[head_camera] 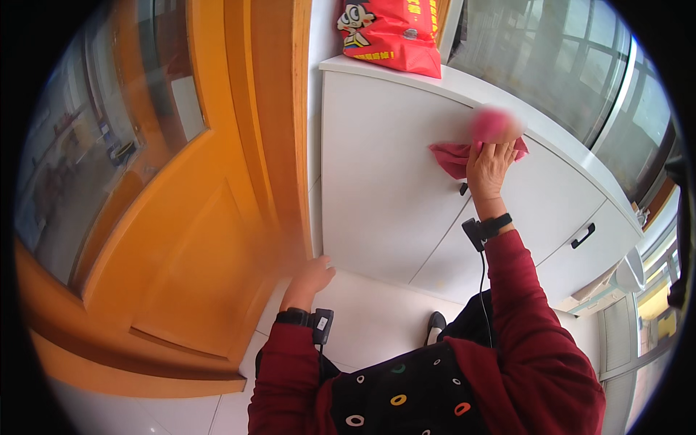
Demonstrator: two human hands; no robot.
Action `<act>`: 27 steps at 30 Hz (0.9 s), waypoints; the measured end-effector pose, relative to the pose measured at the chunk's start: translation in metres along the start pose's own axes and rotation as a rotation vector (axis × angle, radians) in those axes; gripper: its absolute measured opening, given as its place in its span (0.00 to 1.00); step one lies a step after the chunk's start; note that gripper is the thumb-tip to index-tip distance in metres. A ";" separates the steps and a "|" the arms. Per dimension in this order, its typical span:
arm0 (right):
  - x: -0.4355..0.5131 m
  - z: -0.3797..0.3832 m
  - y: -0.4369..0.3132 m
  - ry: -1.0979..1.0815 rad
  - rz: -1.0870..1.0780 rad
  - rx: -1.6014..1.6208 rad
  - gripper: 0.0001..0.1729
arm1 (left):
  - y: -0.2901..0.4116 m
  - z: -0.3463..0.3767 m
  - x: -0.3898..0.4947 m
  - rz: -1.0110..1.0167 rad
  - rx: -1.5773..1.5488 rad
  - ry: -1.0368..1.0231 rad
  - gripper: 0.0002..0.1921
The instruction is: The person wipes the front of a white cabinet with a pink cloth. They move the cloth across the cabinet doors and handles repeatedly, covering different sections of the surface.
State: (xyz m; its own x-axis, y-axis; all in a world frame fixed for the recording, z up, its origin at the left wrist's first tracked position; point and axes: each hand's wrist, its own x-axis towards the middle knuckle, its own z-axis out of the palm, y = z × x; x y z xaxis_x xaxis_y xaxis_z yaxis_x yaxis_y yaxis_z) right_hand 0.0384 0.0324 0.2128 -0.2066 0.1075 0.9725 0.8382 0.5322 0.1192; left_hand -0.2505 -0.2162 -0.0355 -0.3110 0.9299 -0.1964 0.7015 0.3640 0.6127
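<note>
My right hand (489,168) presses a pink-red cloth (454,157) against the upper front of a white cabinet (386,163), just below its top edge. Part of the cloth and the fingertips is blurred. One black handle (463,188) sits just left of my right wrist, and another black handle (583,236) is farther right. Low at the left, my left hand (312,276) hangs near the orange wooden door frame (277,109), with no object seen in it; its fingers are slightly bent and apart. Both wrists wear black straps with small cabled devices.
A red bag (397,38) with a cartoon print stands on the cabinet top's left end. Glass windows (544,60) rise behind the cabinet. An orange wooden door (190,261) with a glass pane fills the left. Pale floor tiles (364,304) lie below, with a dark shoe (436,322) on them.
</note>
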 end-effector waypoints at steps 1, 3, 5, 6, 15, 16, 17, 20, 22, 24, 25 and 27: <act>0.003 0.007 -0.002 -0.127 0.117 -0.061 0.30 | 0.003 -0.001 0.000 -0.007 -0.017 -0.024 0.25; 0.001 0.025 -0.014 -0.033 -0.011 -0.062 0.32 | 0.009 -0.005 -0.002 -0.014 -0.020 -0.051 0.26; 0.000 0.038 -0.024 -0.040 -0.037 -0.084 0.32 | 0.017 -0.006 -0.005 -0.014 0.004 -0.054 0.26; -0.001 0.040 -0.025 -0.064 -0.026 -0.104 0.32 | 0.020 -0.007 -0.008 -0.025 -0.004 -0.058 0.26; 0.036 0.069 -0.086 -0.114 -0.380 0.040 0.29 | 0.032 -0.005 -0.004 -0.023 0.043 -0.084 0.24; 0.042 0.072 -0.099 -0.094 -0.397 0.086 0.28 | 0.032 -0.003 -0.004 -0.009 0.043 -0.072 0.24; 0.048 0.075 -0.111 -0.094 -0.407 0.158 0.27 | 0.032 -0.001 -0.004 -0.004 0.044 -0.071 0.24; 0.069 0.082 -0.140 -0.058 -0.516 0.097 0.25 | 0.031 0.003 -0.003 -0.012 0.051 -0.085 0.23; 0.083 0.093 -0.159 -0.047 -0.583 0.146 0.25 | 0.030 0.004 -0.001 -0.023 0.045 -0.095 0.23; 0.090 0.105 -0.177 -0.042 -0.616 0.172 0.25 | 0.031 0.004 0.000 -0.040 0.041 -0.114 0.23; 0.092 0.111 -0.184 -0.021 -0.631 0.160 0.26 | 0.031 0.003 0.000 -0.049 0.040 -0.124 0.24; 0.086 0.118 -0.193 -0.026 -0.647 0.149 0.26 | 0.032 0.003 0.000 -0.055 0.041 -0.134 0.24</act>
State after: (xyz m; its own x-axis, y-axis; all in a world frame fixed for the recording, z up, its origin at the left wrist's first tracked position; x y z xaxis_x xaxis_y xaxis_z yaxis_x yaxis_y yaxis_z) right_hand -0.2010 0.0384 0.2500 -0.6583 -0.2533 0.7089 0.4627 0.6066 0.6465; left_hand -0.2262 -0.2039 -0.0179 -0.2634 0.9062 -0.3307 0.7124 0.4139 0.5667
